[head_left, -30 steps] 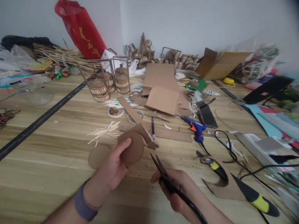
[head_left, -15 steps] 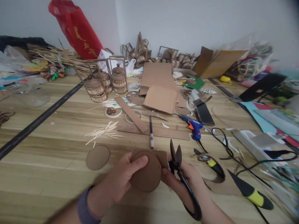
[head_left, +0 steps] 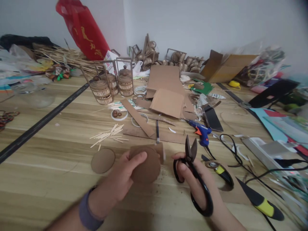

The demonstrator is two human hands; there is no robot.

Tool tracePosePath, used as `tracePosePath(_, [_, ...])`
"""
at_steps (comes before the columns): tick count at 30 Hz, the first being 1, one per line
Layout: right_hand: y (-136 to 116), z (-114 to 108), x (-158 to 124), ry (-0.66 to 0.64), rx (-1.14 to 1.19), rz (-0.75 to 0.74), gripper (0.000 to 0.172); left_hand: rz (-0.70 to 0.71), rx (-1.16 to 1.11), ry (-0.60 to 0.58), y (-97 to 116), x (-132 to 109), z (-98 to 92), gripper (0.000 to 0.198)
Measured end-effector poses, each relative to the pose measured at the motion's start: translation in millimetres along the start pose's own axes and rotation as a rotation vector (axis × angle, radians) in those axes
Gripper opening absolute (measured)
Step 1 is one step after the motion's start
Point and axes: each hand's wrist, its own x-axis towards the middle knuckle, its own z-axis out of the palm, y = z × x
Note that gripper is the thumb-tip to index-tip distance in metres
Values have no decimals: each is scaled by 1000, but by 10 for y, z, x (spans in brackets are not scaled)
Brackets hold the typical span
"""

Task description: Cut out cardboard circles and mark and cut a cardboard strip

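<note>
My left hand (head_left: 125,173) grips a round cardboard disc (head_left: 147,166), thumb on top, together with a cardboard piece (head_left: 158,150) that shows behind its far edge. Black-handled scissors (head_left: 191,150) are in my right hand (head_left: 194,179), its fingers through the loops and the blades a little apart, pointing away from me. The blades stand clear of the cardboard. A second cardboard disc (head_left: 103,160) lies flat on the table, left of my left hand. Thin wooden sticks (head_left: 108,135) lie scattered beyond it.
A blue glue gun (head_left: 201,130) and a black pen (head_left: 157,131) lie beyond my hands. Cutters with yellow grips (head_left: 266,205) and black cables are at right. Small lidded baskets (head_left: 99,91), cardboard sheets (head_left: 166,102) and a red bag (head_left: 83,32) stand or lie farther back.
My right hand with the scissors has moved right, away from the cardboard it was touching. My left hand has shifted slightly left and away from me with the disc. The view has shifted slightly.
</note>
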Motion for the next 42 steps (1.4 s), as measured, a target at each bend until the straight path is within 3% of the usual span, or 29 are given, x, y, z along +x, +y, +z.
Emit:
tracePosePath(5, [-27,-19,-38,-317,75,-46,64,56,-75,251,125,21,28,40])
tracePosePath(11, [-76,13,-16,-587,64,32,79,47,-11,231,138,-28,119,33])
tracePosePath(18, [-51,-10,-5,-630,56,57,81,41,74,282,78,-14,85,34])
tracePosePath(33, [-141,-29,16,-659,94,12,81,19,165,175,74,-26,78,33])
tracePosePath(42, [-157,-49,16,-682,140,10,82,6,233,192,78,-31,77,35])
